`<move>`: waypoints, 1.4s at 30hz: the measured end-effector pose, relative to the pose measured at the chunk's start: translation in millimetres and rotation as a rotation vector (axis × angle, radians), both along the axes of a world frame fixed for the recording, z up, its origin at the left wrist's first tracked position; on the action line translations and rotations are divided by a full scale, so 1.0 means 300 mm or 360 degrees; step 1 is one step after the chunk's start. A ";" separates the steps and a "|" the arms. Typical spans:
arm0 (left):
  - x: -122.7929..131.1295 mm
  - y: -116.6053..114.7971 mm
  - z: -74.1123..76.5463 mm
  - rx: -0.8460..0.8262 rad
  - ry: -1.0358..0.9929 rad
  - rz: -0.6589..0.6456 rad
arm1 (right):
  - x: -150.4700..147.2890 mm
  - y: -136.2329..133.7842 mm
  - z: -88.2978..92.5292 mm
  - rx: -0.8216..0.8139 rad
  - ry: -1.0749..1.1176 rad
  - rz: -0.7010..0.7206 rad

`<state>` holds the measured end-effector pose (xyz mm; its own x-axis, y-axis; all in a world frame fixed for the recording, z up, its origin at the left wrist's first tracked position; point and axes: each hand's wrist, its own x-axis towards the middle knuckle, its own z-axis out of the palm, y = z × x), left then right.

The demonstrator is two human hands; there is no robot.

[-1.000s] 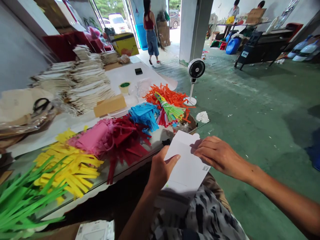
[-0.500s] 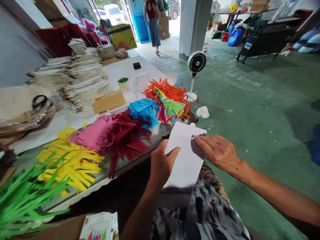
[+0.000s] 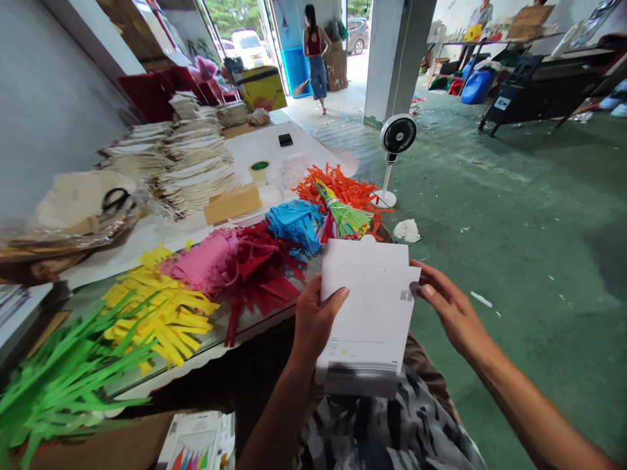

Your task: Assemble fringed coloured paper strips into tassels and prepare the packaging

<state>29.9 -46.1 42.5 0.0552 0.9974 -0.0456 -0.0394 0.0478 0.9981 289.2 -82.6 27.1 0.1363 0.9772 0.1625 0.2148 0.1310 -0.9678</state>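
Observation:
A flat white paper box (image 3: 369, 307) is held over my lap, its plain back with small print facing up. My left hand (image 3: 313, 320) grips its left edge, thumb on the front and fingers hidden behind. At the box's right side a small flap sticks out, and my right hand (image 3: 448, 307) has its thumb and fingers at that flap. The box's top end has a flap with a rounded tab. Near my left forearm lie similar white boxes (image 3: 198, 440) printed with coloured tassels.
Fringed paper tassels in green (image 3: 63, 365), yellow (image 3: 161, 307), pink (image 3: 206, 261), dark red (image 3: 262, 267), blue (image 3: 296, 225) and orange (image 3: 337, 186) line the table. Behind them are paper stacks (image 3: 191, 156) and a tape roll (image 3: 259, 171). A fan (image 3: 398, 135) stands beyond; a person (image 3: 316, 59) is farther back.
The box has turned more upright and square to me. My right hand has moved from its upper face down to the right side flap, which now sticks out. The view has shifted left.

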 end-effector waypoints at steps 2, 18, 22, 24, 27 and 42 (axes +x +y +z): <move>0.023 -0.008 -0.002 0.0047 0.0051 -0.0024 | -0.049 -0.009 -0.030 -0.0060 0.0173 0.0085; 0.122 -0.102 -0.091 0.0740 0.0637 0.0195 | -0.117 -0.026 0.127 0.0832 -0.1469 -0.0114; 0.125 -0.115 -0.105 0.0868 0.0775 0.0128 | -0.150 0.010 0.121 0.0750 -0.1428 -0.0102; 0.124 -0.121 -0.111 0.0863 0.0809 0.0080 | -0.158 0.014 0.124 0.0705 -0.1231 -0.0035; 0.127 -0.134 -0.110 0.0812 0.0806 0.0041 | -0.160 0.010 0.141 0.0595 -0.0931 0.0077; 0.122 -0.142 -0.019 0.0064 0.0240 0.0065 | -0.180 0.037 0.179 0.0922 -0.1140 0.0022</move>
